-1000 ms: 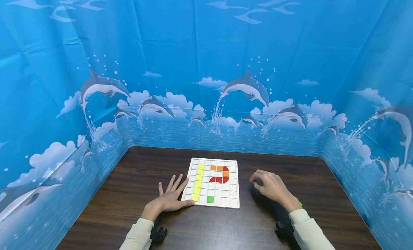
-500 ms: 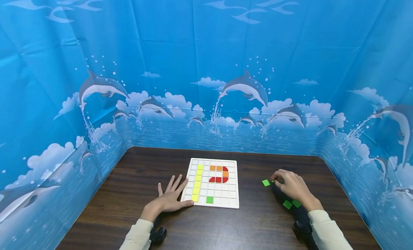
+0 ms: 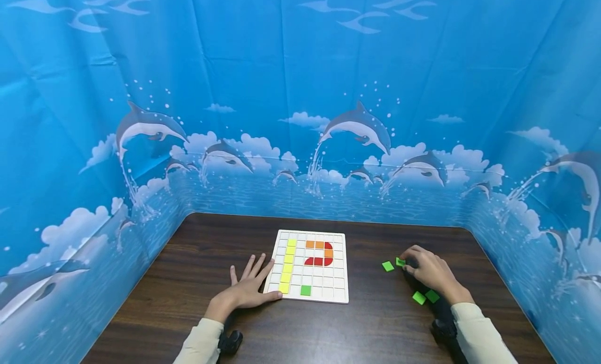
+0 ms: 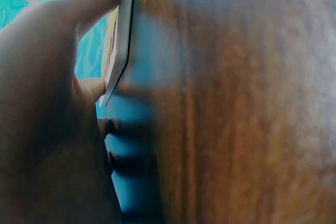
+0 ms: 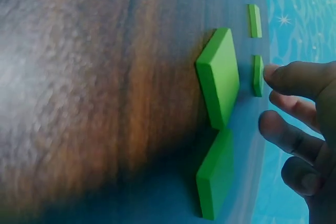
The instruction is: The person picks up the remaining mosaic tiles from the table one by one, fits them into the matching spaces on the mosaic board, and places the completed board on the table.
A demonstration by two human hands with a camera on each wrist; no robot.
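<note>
My left hand (image 3: 246, 288) lies with spread fingers at the left edge of a white gridded board (image 3: 324, 291), thumb and a fingertip on its rim. On the board stand a column of yellow squares (image 3: 287, 268), a curved shape of red and orange pieces (image 3: 328, 253) and one green square (image 3: 305, 290). My right hand (image 3: 429, 268) hovers low at the right, its fingers loosely bent and apart. Its fingertips are right at a green square tile (image 5: 258, 76) lying flat on the table. Another green tile (image 3: 387, 266) lies just left of that one.
Two more green tiles, one nearer (image 3: 419, 298) and one beside it (image 3: 432, 296), lie under my right wrist, corners nearly meeting. The dark wooden table (image 3: 305, 332) is enclosed by a blue dolphin-print curtain (image 3: 291, 93).
My right hand has moved right, from beside the board to the green tiles, uncovering them. In the last half second it has shifted slightly right. My left hand stays on the board's edge.
</note>
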